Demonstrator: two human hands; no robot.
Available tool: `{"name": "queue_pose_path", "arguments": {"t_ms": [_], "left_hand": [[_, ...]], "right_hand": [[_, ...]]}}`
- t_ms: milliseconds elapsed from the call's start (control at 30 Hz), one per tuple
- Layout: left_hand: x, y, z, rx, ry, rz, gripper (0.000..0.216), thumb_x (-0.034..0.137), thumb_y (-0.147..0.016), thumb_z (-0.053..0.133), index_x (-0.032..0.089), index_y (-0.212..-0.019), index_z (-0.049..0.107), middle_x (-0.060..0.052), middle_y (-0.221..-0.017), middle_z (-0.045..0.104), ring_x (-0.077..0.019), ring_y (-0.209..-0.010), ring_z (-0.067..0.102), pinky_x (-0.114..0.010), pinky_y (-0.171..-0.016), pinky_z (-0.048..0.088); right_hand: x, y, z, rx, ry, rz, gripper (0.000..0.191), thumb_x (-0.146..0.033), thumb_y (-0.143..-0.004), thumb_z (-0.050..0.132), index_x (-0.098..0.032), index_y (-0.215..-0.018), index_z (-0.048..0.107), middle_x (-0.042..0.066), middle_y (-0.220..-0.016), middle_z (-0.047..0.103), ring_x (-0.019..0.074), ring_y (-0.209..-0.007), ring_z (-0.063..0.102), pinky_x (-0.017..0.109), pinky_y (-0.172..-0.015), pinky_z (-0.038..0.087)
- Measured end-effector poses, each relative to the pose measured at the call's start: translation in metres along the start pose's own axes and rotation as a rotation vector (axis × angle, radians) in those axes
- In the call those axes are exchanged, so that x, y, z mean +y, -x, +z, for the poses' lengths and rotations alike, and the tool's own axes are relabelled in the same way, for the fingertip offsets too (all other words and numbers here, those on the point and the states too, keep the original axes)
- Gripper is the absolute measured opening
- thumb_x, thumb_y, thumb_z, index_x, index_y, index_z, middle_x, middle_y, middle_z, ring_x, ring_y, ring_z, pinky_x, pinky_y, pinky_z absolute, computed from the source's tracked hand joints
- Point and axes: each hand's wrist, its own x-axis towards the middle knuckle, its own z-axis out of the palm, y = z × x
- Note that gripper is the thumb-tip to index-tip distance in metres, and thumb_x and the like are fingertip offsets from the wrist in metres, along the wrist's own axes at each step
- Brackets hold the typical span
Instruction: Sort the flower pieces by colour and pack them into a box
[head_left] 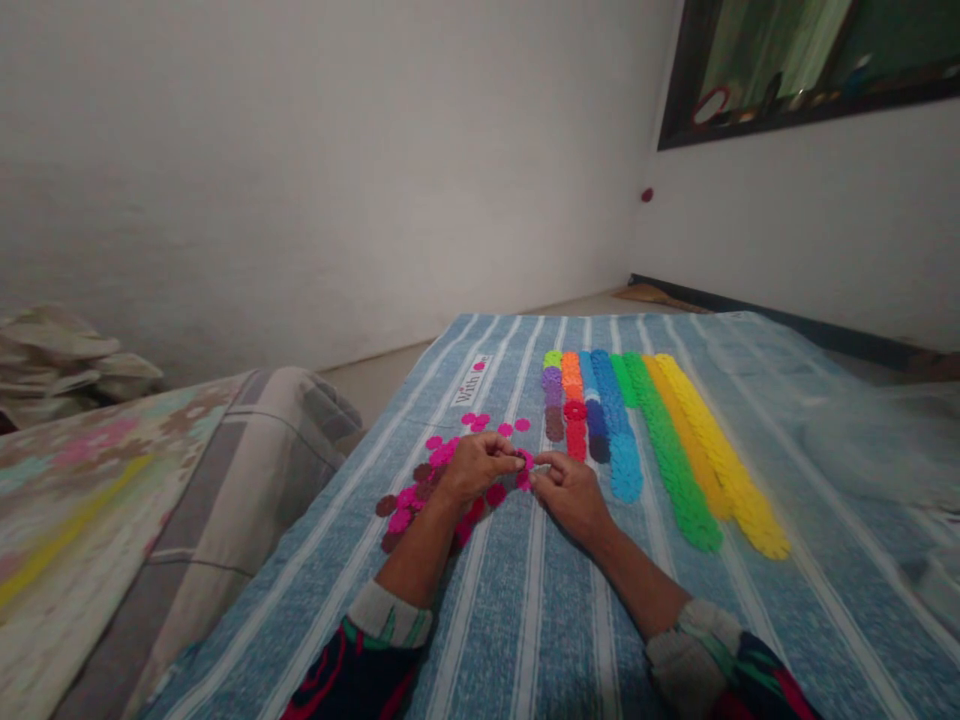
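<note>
My left hand pinches at the edge of a small pink disc with notched edges. From the other side, the thumb and fingertips of my right hand close on the pink piece too. Under and around my left hand lie loose pink discs and brown discs, partly hidden by the hand and forearm. To the right, overlapping rows of discs are laid out: a blue row, a green row and a yellow row. Shorter purple, orange, red and brown groups lie beside them.
A blue striped cloth covers the surface. A white printed strip lies beyond the loose discs. Clear plastic rests at the right. Another cloth-covered surface stands at the left, with a wall behind.
</note>
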Motion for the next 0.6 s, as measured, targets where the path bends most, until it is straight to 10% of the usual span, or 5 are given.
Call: {"name": "queue_pose_path", "arguments": {"t_ms": [600], "left_hand": [[0.0,0.005,0.008,-0.129,0.213,-0.099,0.022,0.022,-0.051,0.082,0.011,-0.067,0.071,-0.004,-0.065,0.068,-0.0117,-0.06,0.058,-0.025,-0.062,0.044]], "right_hand": [[-0.011,0.0,-0.004,-0.044,-0.217,0.112,0.015,-0.033,-0.074,0.055,-0.019,-0.073,0.059,-0.006,-0.048,0.052,0.0092,-0.04,0.043,0.02,-0.041,0.032]]}}
